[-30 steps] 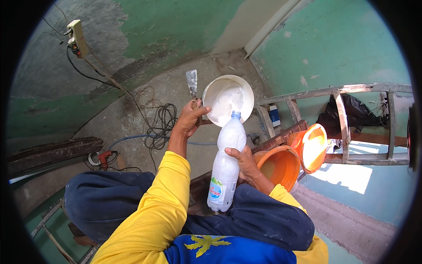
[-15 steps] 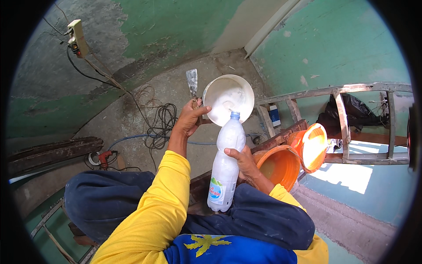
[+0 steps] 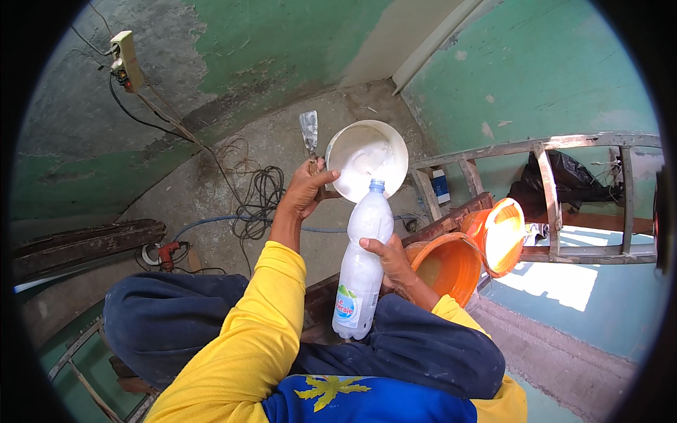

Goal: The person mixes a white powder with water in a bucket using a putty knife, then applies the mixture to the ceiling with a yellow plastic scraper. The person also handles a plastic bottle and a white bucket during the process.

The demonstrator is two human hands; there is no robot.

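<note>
The floor point(image 3: 187, 194) is bare, worn concrete, and the green wall point(image 3: 275, 39) behind it is patchy and peeling. A black cable point(image 3: 264, 204) lies coiled at the left of the hands, with a red drill point(image 3: 168, 255) farther left. On the right are two orange buckets point(image 3: 451, 271) and a ladder point(image 3: 549, 187).

The white tub point(image 3: 340, 155) is at the far side of the hands, its mouth toward the person. The clear plastic bottle point(image 3: 360, 271) slants between the forearms, its blue cap end at the tub's near rim; whether they touch cannot be told.

The left hand point(image 3: 307, 187) grips the tub's left edge, thumb over the rim, with a scraper point(image 3: 309, 127) sticking out beyond its fingers. The right hand point(image 3: 395, 264) is wrapped around the bottle's middle from the right, thumb on top. Both arms are bent, reaching forward over the folded legs.
</note>
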